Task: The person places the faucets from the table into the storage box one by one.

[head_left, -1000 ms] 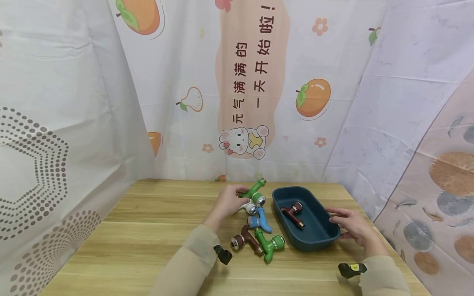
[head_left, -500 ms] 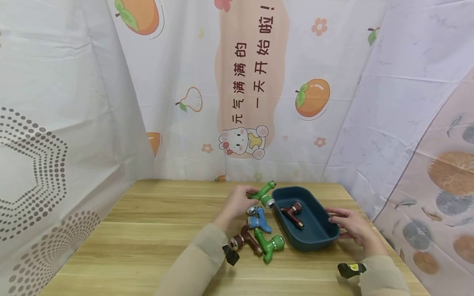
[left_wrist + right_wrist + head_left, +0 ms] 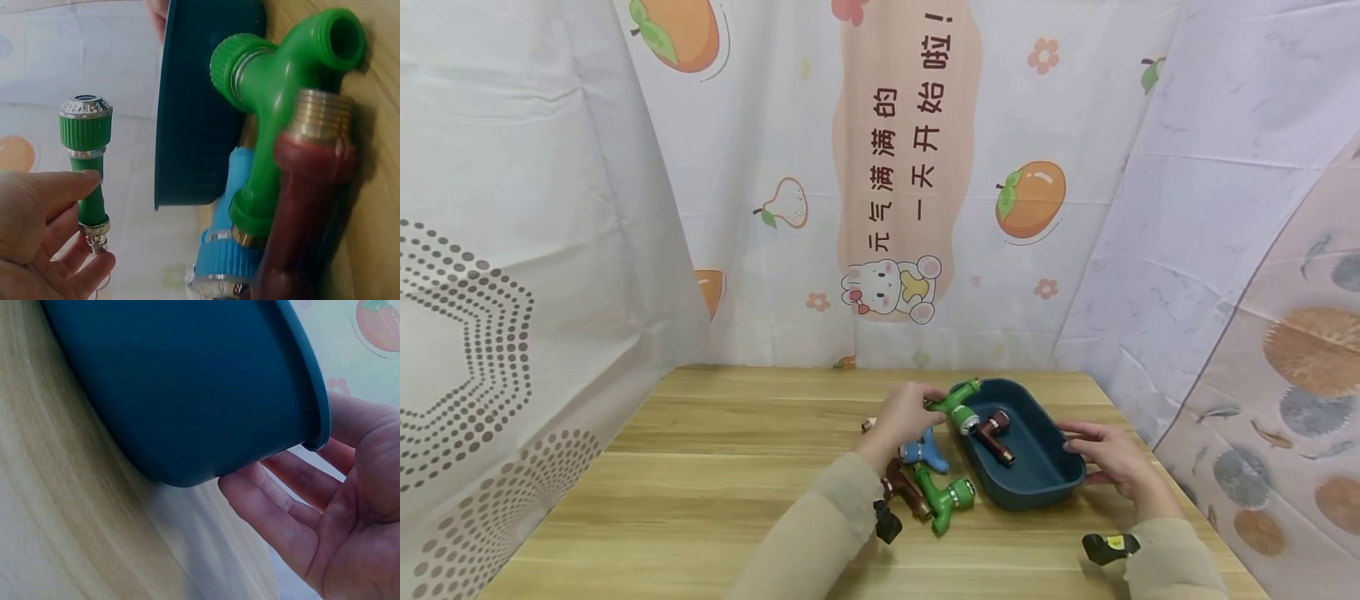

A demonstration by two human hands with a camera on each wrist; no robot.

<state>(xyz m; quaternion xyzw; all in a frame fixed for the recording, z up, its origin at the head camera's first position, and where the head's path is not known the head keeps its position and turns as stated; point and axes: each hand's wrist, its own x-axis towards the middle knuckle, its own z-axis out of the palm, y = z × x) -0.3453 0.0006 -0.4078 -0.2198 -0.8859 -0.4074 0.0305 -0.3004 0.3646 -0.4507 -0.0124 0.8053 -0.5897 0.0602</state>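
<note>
My left hand [image 3: 910,417] pinches a green tap [image 3: 957,402] between thumb and fingers, over the left rim of a dark blue-green plastic tub [image 3: 1045,497]. In the left wrist view its ribbed green collar and silver end point upward. Inside the tub lies a dark red tap [image 3: 992,437] with a brass end. My right hand [image 3: 1112,458] holds the tub's right side, thumb at the rim and fingers along the outer wall. Left of the tub lie a blue tap [image 3: 928,454], a second green tap [image 3: 946,500] and another dark red tap [image 3: 913,492], partly hidden by my left arm.
A brass-ended piece of a pale tap [image 3: 868,424] shows beyond my left forearm. The wooden table [image 3: 700,467] is closed in by hanging printed cloths [image 3: 775,283] at the back and both sides. Small black devices are strapped to both wrists.
My left hand has carried the green tap rightward, from above the pale tap to over the tub's left rim. The right hand and the tub have stayed in place.
</note>
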